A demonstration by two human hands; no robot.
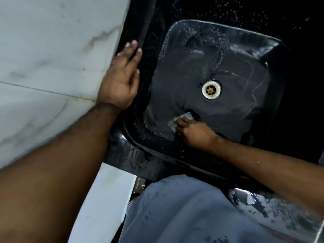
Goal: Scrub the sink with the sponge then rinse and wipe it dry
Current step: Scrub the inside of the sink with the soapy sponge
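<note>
Sink [242, 55] black, wet, soap-streaked around its white drain [211, 89].

Pale marbled wall tiles [43, 50] at left — grey-blue garment [184, 211] below.

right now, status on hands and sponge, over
Right hand presses sponge on sink floor, near side of drain. Left hand flat on the sink's wet left rim, holding nothing. Suds on the far wall; nothing in the way.
</note>
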